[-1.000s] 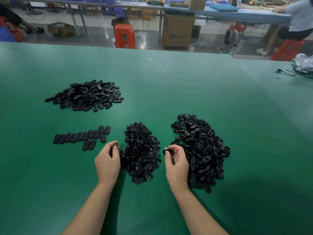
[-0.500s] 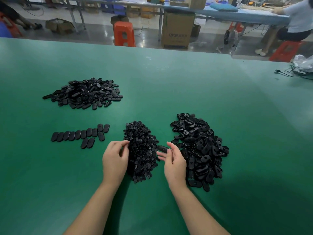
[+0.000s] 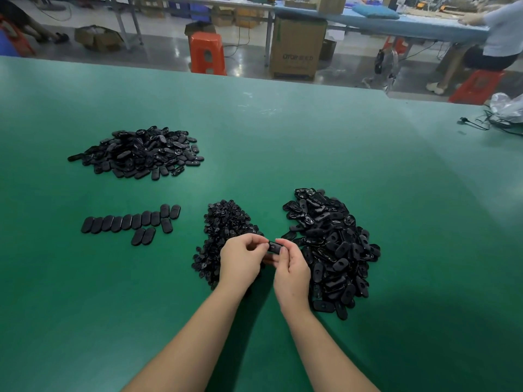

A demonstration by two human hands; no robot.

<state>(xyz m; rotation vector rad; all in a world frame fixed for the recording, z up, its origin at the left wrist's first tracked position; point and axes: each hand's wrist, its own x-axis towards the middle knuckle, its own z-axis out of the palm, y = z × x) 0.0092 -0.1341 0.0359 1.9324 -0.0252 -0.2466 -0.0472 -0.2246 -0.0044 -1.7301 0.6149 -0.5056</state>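
Curled hands (image 3: pixel 240 261) (image 3: pixel 291 271) round black oval piece (image 3: pixel 274 247)

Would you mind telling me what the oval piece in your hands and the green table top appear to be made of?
The oval piece, pinched between the left hand and right hand, looks like moulded black plastic, semi-gloss: light glints off its smooth face. The table top seems a green rubber or vinyl mat, matte with a soft sheen; which one, the look leaves open.
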